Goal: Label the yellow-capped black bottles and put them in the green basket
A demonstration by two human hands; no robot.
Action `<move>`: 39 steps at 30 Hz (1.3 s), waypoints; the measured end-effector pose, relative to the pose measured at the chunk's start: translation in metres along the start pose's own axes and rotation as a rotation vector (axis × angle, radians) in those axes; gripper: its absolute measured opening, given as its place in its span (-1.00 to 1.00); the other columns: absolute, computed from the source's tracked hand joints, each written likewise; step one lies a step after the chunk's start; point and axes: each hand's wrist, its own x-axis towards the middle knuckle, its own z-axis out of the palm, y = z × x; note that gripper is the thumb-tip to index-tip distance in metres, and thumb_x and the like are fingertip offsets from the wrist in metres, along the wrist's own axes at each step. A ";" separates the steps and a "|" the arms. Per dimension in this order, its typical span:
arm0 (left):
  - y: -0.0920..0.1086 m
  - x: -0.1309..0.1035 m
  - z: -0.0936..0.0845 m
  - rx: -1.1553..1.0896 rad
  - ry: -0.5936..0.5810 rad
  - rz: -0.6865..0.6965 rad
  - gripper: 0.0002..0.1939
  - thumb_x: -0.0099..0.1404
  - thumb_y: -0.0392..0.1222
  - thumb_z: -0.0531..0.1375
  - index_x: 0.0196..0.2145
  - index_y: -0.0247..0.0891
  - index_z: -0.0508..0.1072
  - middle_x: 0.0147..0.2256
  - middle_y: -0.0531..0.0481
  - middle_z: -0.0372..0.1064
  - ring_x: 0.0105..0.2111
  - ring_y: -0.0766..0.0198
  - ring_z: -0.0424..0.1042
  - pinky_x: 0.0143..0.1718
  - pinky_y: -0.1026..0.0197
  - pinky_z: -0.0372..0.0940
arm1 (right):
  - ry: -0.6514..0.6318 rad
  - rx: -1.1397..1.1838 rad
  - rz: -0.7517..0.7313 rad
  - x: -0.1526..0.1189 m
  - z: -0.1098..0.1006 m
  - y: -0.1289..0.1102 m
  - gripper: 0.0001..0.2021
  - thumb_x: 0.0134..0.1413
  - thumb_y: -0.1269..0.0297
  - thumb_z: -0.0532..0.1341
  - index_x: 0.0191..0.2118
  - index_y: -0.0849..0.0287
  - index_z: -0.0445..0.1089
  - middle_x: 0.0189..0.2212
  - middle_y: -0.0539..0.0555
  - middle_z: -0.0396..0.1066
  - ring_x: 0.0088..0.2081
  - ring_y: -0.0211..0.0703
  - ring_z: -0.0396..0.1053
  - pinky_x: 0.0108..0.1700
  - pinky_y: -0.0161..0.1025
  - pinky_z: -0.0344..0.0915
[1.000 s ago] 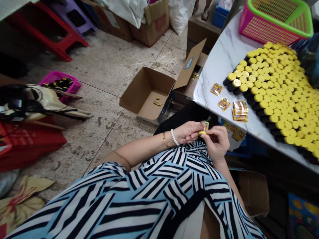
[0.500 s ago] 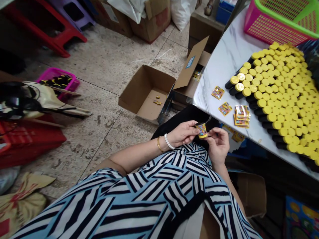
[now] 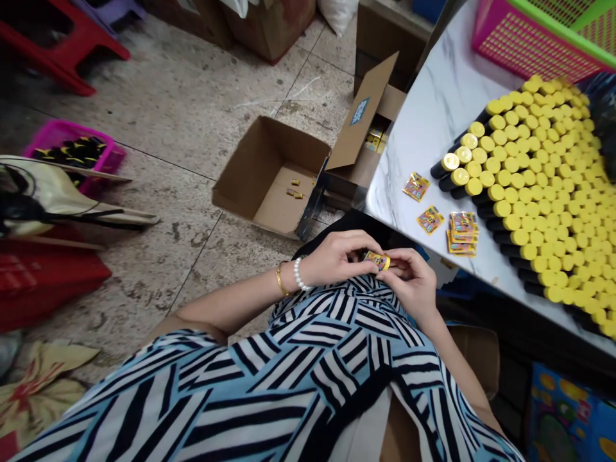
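Observation:
Above my lap, both hands hold one small tube [image 3: 378, 260] with a yellow end and a colourful printed label around it. My left hand [image 3: 339, 256], with a pearl bracelet at the wrist, grips its left end. The fingertips of my right hand [image 3: 412, 279] close on its yellow end. The tube lies roughly sideways, and its left end is hidden by my fingers. On the table corner to the right lie two loose printed labels, one [image 3: 416, 186] above the other [image 3: 430, 219], and beside them a stack of labels [image 3: 462, 232].
Many black tubes with yellow caps [image 3: 539, 192] stand packed on the marble-patterned table [image 3: 399, 151]. Behind them is a pink and green basket [image 3: 524, 48]. An open cardboard box [image 3: 255, 170] on the floor holds several small labelled pieces. A pink basket [image 3: 113, 157] sits at the left.
The tube has tipped from nearly upright to sideways and come slightly lower left. My left fingers now cover more of it, and my right fingers have closed onto its yellow end.

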 end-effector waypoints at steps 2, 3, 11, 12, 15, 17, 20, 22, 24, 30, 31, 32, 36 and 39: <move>-0.004 0.003 0.001 0.040 -0.009 0.134 -0.75 0.35 -0.14 0.32 -0.04 -0.25 0.59 -0.14 -0.18 0.55 -0.13 0.18 0.54 -0.09 0.19 0.46 | 0.026 0.120 0.060 0.002 0.004 0.003 -0.67 -0.05 0.30 0.53 -0.12 0.04 0.55 -0.17 0.02 0.48 -0.20 -0.17 0.55 -0.14 -0.21 0.60; -0.007 0.005 0.003 0.052 -0.009 0.184 -0.75 0.37 -0.16 0.30 -0.02 -0.24 0.58 -0.12 -0.20 0.55 -0.10 0.16 0.54 -0.03 0.16 0.45 | 0.041 0.172 0.100 0.003 0.006 0.005 -0.69 -0.06 0.28 0.54 -0.16 0.05 0.55 -0.21 0.00 0.50 -0.26 -0.19 0.55 -0.19 -0.22 0.59; -0.014 0.016 0.003 -0.137 0.065 -0.030 -0.56 0.26 -0.02 0.39 0.04 -0.25 0.52 -0.10 -0.18 0.51 -0.25 0.23 0.52 -0.21 0.22 0.46 | 0.166 0.204 0.143 0.011 0.011 0.012 -0.71 0.02 0.26 0.50 -0.11 0.05 0.55 -0.12 0.06 0.53 -0.17 -0.18 0.55 -0.13 -0.23 0.57; -0.013 0.015 0.002 -0.215 0.069 -0.136 -0.53 0.29 0.00 0.36 0.08 -0.26 0.47 -0.13 -0.16 0.50 -0.32 0.29 0.50 -0.31 0.27 0.44 | 0.176 0.152 0.085 0.012 0.010 0.011 -0.70 0.00 0.29 0.50 -0.11 0.04 0.55 -0.07 0.08 0.50 -0.10 -0.14 0.54 -0.10 -0.21 0.57; -0.012 0.011 0.000 -0.367 0.021 -0.368 -0.56 0.36 0.01 0.30 0.06 -0.32 0.45 -0.37 0.00 0.44 -0.54 0.41 0.37 -0.53 0.38 0.30 | 0.169 0.013 -0.040 0.013 0.006 0.010 -0.68 -0.02 0.32 0.50 -0.10 0.00 0.57 -0.04 0.10 0.45 -0.03 -0.09 0.50 -0.10 -0.18 0.59; -0.014 0.006 0.001 -0.293 0.029 -0.353 -0.64 0.34 -0.03 0.32 -0.01 -0.32 0.51 -0.42 0.03 0.43 -0.55 0.42 0.36 -0.54 0.39 0.27 | 0.160 -0.014 -0.033 0.013 0.007 0.013 -0.67 -0.03 0.33 0.51 -0.10 0.00 0.59 -0.08 0.09 0.46 -0.09 -0.11 0.52 -0.13 -0.17 0.60; -0.021 -0.002 0.004 -0.063 0.107 -0.134 -0.72 0.35 -0.15 0.31 -0.01 -0.28 0.56 -0.18 -0.13 0.53 -0.30 0.29 0.51 -0.31 0.30 0.41 | 0.143 0.127 0.139 0.014 0.015 0.023 -0.70 -0.01 0.30 0.51 -0.12 0.04 0.58 -0.20 0.03 0.50 -0.33 -0.22 0.55 -0.27 -0.23 0.60; -0.026 -0.005 0.005 0.029 0.129 0.006 -0.73 0.37 -0.21 0.28 0.01 -0.26 0.56 -0.07 -0.19 0.54 -0.10 0.18 0.53 -0.06 0.17 0.45 | 0.117 0.274 0.291 0.014 0.021 0.030 -0.74 0.06 0.25 0.48 -0.12 0.07 0.56 -0.28 0.00 0.55 -0.44 -0.26 0.55 -0.33 -0.26 0.59; -0.029 -0.006 0.005 0.030 0.111 0.069 -0.74 0.37 -0.23 0.28 0.01 -0.25 0.57 -0.07 -0.20 0.56 -0.02 0.14 0.53 0.07 0.09 0.42 | 0.102 0.369 0.380 0.013 0.025 0.036 -0.76 0.11 0.21 0.45 -0.10 0.09 0.54 -0.30 0.01 0.59 -0.43 -0.24 0.56 -0.33 -0.25 0.60; -0.031 -0.003 0.007 -0.168 0.139 -0.182 -0.67 0.33 -0.15 0.34 0.02 -0.29 0.55 -0.08 -0.18 0.52 -0.30 0.32 0.51 -0.32 0.32 0.41 | 0.128 0.361 0.281 0.012 0.023 0.033 -0.70 0.03 0.31 0.49 -0.09 0.06 0.53 -0.16 0.01 0.59 -0.34 -0.23 0.60 -0.22 -0.25 0.61; -0.032 -0.003 0.008 -0.165 0.146 -0.194 -0.68 0.33 -0.15 0.34 0.01 -0.29 0.55 -0.09 -0.18 0.51 -0.33 0.34 0.49 -0.37 0.35 0.38 | 0.133 0.365 0.281 0.012 0.023 0.033 -0.70 0.02 0.32 0.50 -0.10 0.06 0.52 -0.14 0.00 0.58 -0.32 -0.22 0.60 -0.21 -0.23 0.62; -0.034 -0.003 0.009 -0.143 0.148 -0.176 -0.69 0.33 -0.16 0.34 0.00 -0.29 0.56 -0.10 -0.17 0.51 -0.33 0.34 0.48 -0.38 0.35 0.36 | 0.134 0.377 0.295 0.012 0.023 0.033 -0.70 0.02 0.32 0.50 -0.11 0.06 0.52 -0.15 0.00 0.58 -0.32 -0.22 0.60 -0.21 -0.22 0.63; -0.037 -0.002 0.008 -0.021 0.117 -0.076 -0.68 0.32 -0.18 0.34 0.01 -0.26 0.58 -0.11 -0.17 0.54 -0.20 0.25 0.51 -0.25 0.28 0.40 | 0.112 0.412 0.370 0.014 0.026 0.037 -0.73 0.07 0.30 0.46 -0.11 0.06 0.48 -0.20 -0.01 0.58 -0.34 -0.26 0.58 -0.20 -0.23 0.62; -0.035 -0.003 0.006 -0.040 0.105 -0.185 -0.60 0.29 -0.12 0.37 0.06 -0.26 0.56 -0.14 -0.14 0.53 -0.32 0.33 0.47 -0.36 0.34 0.35 | 0.145 0.359 0.290 0.014 0.029 0.037 -0.71 0.01 0.35 0.49 -0.13 0.07 0.48 -0.16 -0.01 0.54 -0.19 -0.25 0.58 -0.07 -0.27 0.57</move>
